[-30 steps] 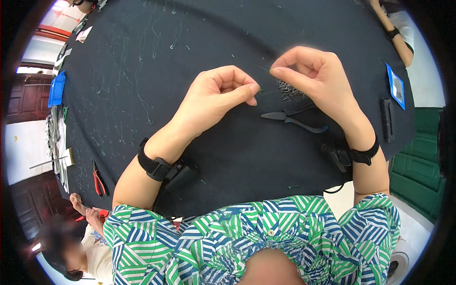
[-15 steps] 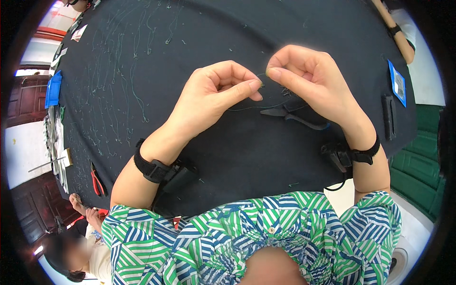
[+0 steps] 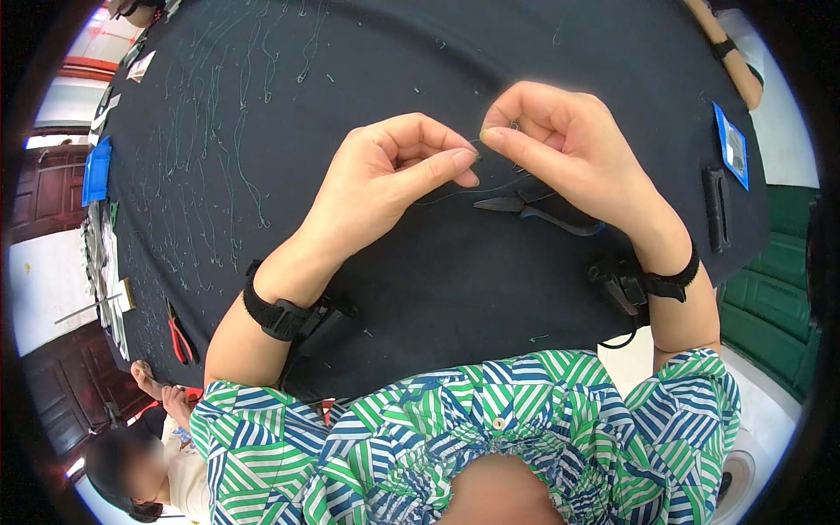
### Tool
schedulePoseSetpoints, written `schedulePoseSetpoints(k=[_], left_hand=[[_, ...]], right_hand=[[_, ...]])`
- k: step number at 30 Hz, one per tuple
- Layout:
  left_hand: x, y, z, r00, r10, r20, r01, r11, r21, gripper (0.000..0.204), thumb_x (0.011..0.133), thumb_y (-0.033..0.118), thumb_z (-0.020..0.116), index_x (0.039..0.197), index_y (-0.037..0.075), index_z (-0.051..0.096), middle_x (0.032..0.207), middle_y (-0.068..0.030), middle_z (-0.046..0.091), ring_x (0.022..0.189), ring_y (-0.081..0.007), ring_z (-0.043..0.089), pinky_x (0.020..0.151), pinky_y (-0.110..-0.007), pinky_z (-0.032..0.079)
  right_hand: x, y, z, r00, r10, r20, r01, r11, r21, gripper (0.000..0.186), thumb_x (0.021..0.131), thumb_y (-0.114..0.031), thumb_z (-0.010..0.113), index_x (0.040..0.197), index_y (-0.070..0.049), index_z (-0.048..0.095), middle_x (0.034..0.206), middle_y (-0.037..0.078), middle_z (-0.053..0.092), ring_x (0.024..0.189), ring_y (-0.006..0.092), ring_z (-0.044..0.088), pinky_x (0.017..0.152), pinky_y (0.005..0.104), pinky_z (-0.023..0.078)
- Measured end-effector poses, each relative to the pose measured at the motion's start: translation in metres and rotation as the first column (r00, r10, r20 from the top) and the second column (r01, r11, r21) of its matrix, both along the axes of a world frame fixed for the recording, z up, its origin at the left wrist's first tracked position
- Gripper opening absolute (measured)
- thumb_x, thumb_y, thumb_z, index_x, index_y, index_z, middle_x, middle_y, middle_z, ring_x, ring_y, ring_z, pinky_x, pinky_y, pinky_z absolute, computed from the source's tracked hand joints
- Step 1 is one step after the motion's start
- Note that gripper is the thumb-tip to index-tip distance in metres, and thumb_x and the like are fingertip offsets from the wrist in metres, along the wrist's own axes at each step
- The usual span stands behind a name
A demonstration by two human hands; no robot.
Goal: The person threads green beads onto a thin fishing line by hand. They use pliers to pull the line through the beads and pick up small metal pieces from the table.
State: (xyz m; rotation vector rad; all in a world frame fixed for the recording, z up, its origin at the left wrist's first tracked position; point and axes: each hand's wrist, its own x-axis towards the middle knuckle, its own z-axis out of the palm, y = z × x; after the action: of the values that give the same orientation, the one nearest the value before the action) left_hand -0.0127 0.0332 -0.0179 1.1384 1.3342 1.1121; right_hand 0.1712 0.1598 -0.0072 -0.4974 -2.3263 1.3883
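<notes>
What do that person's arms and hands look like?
The left hand and right hand are bare. Each wrist has a black strap with a dark boxy device; a black cable curves below the right one. The short sleeves have green, blue and white stripes.

- Head view: left fisheye on the wearer's head, facing steeply down at the bench (image 3: 455, 289).
- Close range: left hand (image 3: 398, 166) and right hand (image 3: 564, 140) sit just above centre.
- Patterned shirt (image 3: 472, 411) fills the lower middle; the round view darkens the corners.
</notes>
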Motion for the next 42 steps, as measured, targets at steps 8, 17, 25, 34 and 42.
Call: schedulePoseSetpoints(k=[8,17,25,34,42], left_hand=[[-0.001,0.000,-0.003,1.000,0.012,-0.008,-0.012,1.000,0.004,0.015,0.094,0.015,0.062,0.102,0.002,0.064,0.089,-0.0056,0.069,0.083,-0.0106,0.065,0.077,-0.023,0.049],[0.000,-0.002,-0.002,0.999,0.042,-0.004,-0.041,0.995,0.090,0.011,0.094,0.018,0.062,0.094,0.006,0.063,0.082,-0.0015,0.067,0.073,-0.0048,0.059,0.068,-0.019,0.045],[0.001,-0.002,0.001,0.998,0.055,-0.029,-0.053,0.996,0.075,0.010,0.093,0.019,0.063,0.093,0.008,0.063,0.078,0.0008,0.067,0.060,0.0013,0.043,0.054,-0.016,0.030],[0.001,-0.002,0.003,0.997,0.071,-0.032,-0.069,0.996,0.061,0.009,0.093,0.018,0.063,0.093,0.009,0.063,0.078,0.0010,0.067,0.060,0.0013,0.043,0.054,-0.016,0.030],[0.002,-0.002,0.003,0.996,0.086,-0.007,-0.086,0.995,0.046,0.009,0.093,0.018,0.063,0.092,0.009,0.063,0.077,0.0015,0.066,0.059,0.0015,0.043,0.054,-0.016,0.030]], right_hand=[[0.000,-0.003,0.004,0.999,-0.012,0.046,0.007,0.994,0.106,0.019,0.088,-0.019,0.064,0.088,0.000,0.065,0.051,-0.003,0.041,0.048,0.0046,0.036,0.046,0.0259,0.029],[0.000,-0.001,0.007,0.999,0.043,0.015,-0.044,0.995,0.090,0.014,0.087,-0.017,0.064,0.089,-0.003,0.066,0.051,-0.005,0.037,0.047,0.0031,0.031,0.045,0.0243,0.024],[0.002,0.000,0.003,1.000,-0.005,0.019,0.003,0.997,0.078,0.012,0.085,-0.017,0.068,0.088,-0.005,0.068,0.053,-0.007,0.031,0.049,0.0032,0.027,0.046,0.0260,0.020],[0.000,0.014,0.002,0.987,0.028,-0.157,0.060,0.845,0.532,0.013,0.082,-0.014,0.068,0.091,-0.005,0.067,0.089,0.002,0.059,0.061,0.0068,0.049,0.057,0.0236,0.039],[0.000,-0.001,0.005,0.998,0.069,0.010,-0.069,0.997,0.033,0.020,0.083,-0.016,0.066,0.099,-0.004,0.064,0.093,0.004,0.065,0.070,0.0085,0.058,0.057,0.0226,0.044]])
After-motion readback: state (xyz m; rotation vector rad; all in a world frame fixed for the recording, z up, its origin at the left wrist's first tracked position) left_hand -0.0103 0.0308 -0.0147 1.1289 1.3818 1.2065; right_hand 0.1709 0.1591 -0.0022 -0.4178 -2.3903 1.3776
